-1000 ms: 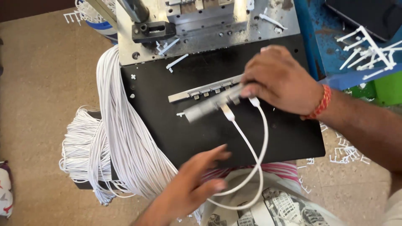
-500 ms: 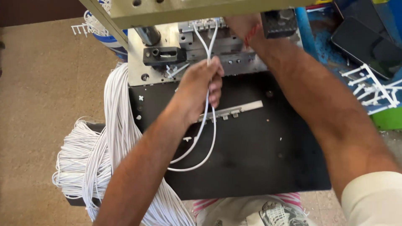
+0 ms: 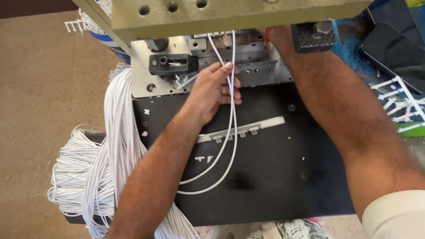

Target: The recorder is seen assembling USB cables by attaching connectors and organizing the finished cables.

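Big bundle of white cables (image 3: 102, 177) draped off the left edge of the black plate (image 3: 274, 186). Small metal strip with tabs (image 3: 248, 129) lies mid-plate. White plastic sprues (image 3: 398, 104) at right, beside a dark tray (image 3: 396, 53). Tan floor (image 3: 40, 102) at left.

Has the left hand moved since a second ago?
Yes. The left hand went from the black plate's near edge up to the metal block, holding the white cable.
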